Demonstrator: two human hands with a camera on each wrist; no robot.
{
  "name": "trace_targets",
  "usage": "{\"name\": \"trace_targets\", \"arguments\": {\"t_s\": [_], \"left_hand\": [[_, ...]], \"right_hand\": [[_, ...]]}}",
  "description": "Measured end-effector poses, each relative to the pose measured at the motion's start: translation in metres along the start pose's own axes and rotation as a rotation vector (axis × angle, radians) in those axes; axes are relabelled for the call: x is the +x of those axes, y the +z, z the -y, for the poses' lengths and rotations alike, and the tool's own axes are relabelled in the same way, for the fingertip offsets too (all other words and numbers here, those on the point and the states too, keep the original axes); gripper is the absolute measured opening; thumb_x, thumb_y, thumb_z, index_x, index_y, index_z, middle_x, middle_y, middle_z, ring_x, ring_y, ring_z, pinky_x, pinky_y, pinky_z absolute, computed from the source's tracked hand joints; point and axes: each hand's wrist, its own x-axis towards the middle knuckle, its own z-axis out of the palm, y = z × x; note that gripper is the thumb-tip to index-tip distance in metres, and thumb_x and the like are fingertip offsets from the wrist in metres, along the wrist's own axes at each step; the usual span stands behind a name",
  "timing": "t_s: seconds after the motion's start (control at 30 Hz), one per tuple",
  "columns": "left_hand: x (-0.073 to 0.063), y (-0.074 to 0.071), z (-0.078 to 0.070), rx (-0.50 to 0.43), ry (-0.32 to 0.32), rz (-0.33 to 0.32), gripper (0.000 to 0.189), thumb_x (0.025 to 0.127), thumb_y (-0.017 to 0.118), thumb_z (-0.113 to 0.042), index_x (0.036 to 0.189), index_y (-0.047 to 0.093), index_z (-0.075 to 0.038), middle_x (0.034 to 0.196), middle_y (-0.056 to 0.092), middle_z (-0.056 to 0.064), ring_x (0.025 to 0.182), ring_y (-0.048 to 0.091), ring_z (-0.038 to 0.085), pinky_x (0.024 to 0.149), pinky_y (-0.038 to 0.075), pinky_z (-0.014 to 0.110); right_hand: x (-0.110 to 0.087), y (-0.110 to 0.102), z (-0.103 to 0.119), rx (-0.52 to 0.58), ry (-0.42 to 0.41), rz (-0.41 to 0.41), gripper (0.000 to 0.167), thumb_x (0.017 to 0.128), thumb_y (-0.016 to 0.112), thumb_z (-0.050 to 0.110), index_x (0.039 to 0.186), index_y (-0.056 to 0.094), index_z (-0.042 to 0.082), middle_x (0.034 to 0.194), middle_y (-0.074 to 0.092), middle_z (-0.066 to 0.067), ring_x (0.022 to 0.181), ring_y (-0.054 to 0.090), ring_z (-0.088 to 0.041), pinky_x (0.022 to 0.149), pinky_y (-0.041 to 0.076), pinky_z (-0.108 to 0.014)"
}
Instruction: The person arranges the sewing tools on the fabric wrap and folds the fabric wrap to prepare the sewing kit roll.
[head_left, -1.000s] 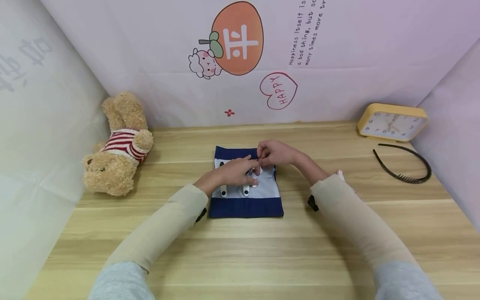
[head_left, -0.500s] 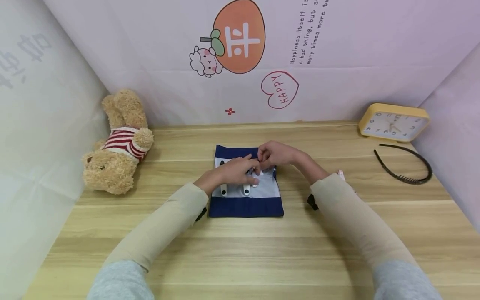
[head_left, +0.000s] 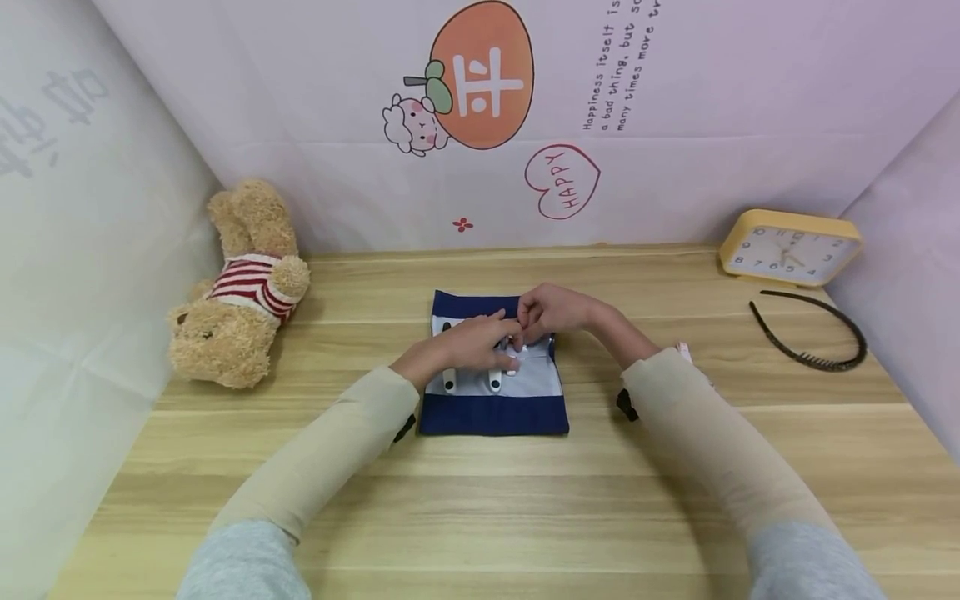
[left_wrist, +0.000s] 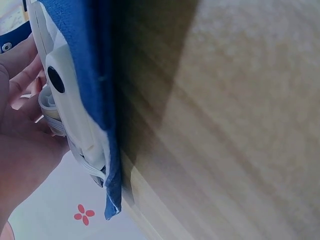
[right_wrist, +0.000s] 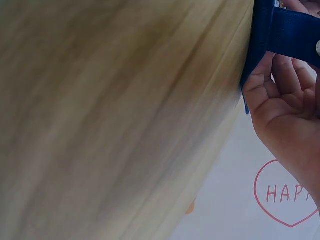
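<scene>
Pouch flat, press softly with your loose left grip and gently work your curled right grip, whose hold I can't tell.

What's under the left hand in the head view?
The left hand lies over the open blue case; two white, dark-dotted pieces stick out past it, toward the person. Whatever is directly beneath the palm is covered.

Cloth case: navy borders, pale grey centre.
Handles: white, black-dotted.
Plush bear: tan; red-and-white striped shirt.
Clock: yellow frame.
</scene>
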Motion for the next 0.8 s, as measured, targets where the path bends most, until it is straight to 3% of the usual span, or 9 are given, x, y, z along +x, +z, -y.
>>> {"name": "trace_targets", "arguments": {"t_s": [0.23,0.5,0.8], "left_hand": [[0.0000,-0.0001,-0.0015,0.001,-0.017,0.006,0.023,0.099,0.069,-0.030,0.116,0.062,-0.017,0.125,0.065,-0.002,0.153,0.015,0.037,0.122,0.017,0.051],[0.0006,0.0007,0.0002,-0.001,-0.012,0.004,0.021,0.098,0.070,-0.030,0.113,0.062,-0.018,0.123,0.066,-0.002,0.152,0.015,0.038,0.122,0.016,0.053],[0.0002,-0.0007,0.0000,-0.008,-0.007,0.007,0.021,0.098,0.070,-0.030,0.114,0.062,-0.018,0.114,0.066,-0.004,0.153,0.015,0.037,0.122,0.016,0.053]], "right_hand": [[-0.0001,-0.0018,0.0028,0.012,0.014,0.063,0.012,0.089,0.073,-0.004,0.092,0.063,0.001,0.084,0.073,-0.007,0.071,0.056,-0.014,0.067,0.046,-0.027],[-0.0008,-0.0033,0.0063,0.033,-0.040,0.139,0.011,0.088,0.072,-0.006,0.092,0.064,0.002,0.086,0.075,-0.007,0.073,0.059,-0.012,0.068,0.049,-0.026],[0.0017,-0.0011,0.0081,-0.011,-0.001,0.100,0.012,0.088,0.074,-0.005,0.095,0.065,-0.002,0.090,0.074,-0.011,0.077,0.064,-0.016,0.070,0.052,-0.028]]}}
